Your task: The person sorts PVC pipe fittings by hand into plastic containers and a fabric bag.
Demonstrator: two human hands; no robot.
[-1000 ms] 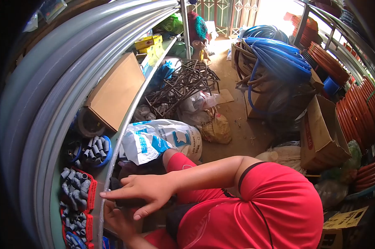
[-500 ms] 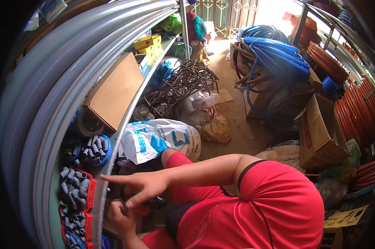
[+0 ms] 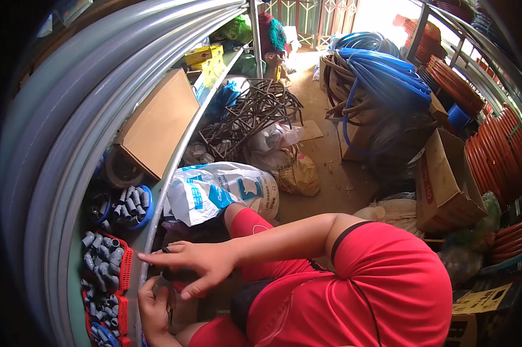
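Two hands: right hand [image 3: 206, 261] open, nothing visibly held, near red basket [image 3: 126, 267]; left hand [image 3: 155, 309] curled, shifted closer to shelf [image 3: 152, 237], contents unclear.

Brown floor [image 3: 330, 191], folding metal gate [image 3: 307, 23], bright daylight behind

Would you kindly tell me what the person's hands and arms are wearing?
The right hand and left hand wear no gloves. A short red sleeve with a dark edge is on the right arm; the left sleeve cannot be made out.

Black "R" on carton [image 3: 464, 331], blue lettering on white bag [image 3: 217, 188] (mostly illegible)
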